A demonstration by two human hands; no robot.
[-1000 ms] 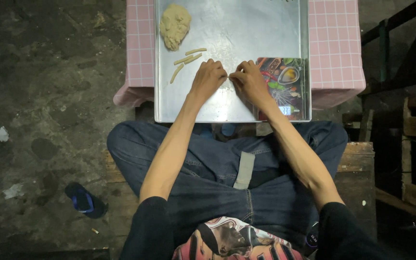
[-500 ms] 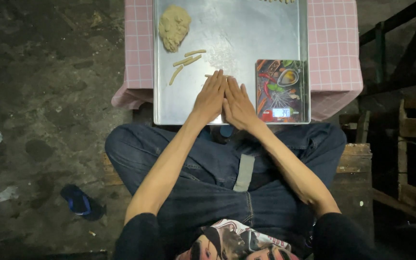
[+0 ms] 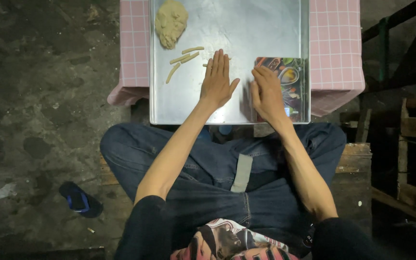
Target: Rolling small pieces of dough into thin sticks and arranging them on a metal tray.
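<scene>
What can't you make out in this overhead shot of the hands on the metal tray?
- Head view: whatever lies under the left hand is hidden by the flat palm.
- The right hand covers part of the colourful flat thing.
- The dough lump and metal tray are cut off by the top edge.

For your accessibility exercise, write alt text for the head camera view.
A seated person's left hand lies flat on a metal tray, while the right hand rests on a colourful digital scale. A dough lump and thin dough sticks lie on the tray.
</scene>
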